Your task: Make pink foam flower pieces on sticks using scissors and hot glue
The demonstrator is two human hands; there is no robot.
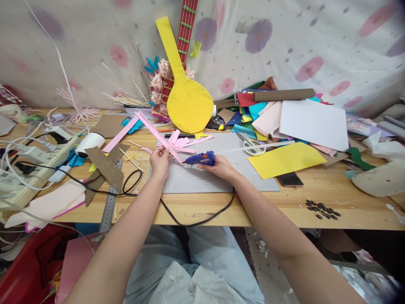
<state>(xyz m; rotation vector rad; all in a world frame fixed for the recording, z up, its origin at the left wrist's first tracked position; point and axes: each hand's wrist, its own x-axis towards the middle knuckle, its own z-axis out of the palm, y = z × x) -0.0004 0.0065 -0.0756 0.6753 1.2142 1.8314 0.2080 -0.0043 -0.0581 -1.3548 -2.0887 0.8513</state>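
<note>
My left hand [160, 162] pinches a long pink foam strip [156, 133] near its lower end; the strip slants up to the left over the grey cutting mat [196, 179]. My right hand [220, 167] grips a blue glue gun [202, 158], its nozzle pointing left and almost touching the end of the strip. More short pink strips [182, 143] lie fanned out just behind the hands. The gun's black cord [202, 217] loops off the table's front edge.
Scissors [253, 147], a yellow sheet [284, 159] and a phone [290, 179] lie to the right. A yellow foam guitar shape [186, 101] leans at the back. Cardboard pieces [106, 169], a metal ruler [108, 209] and a power strip [31, 158] crowd the left. Small dark pieces [322, 209] sit front right.
</note>
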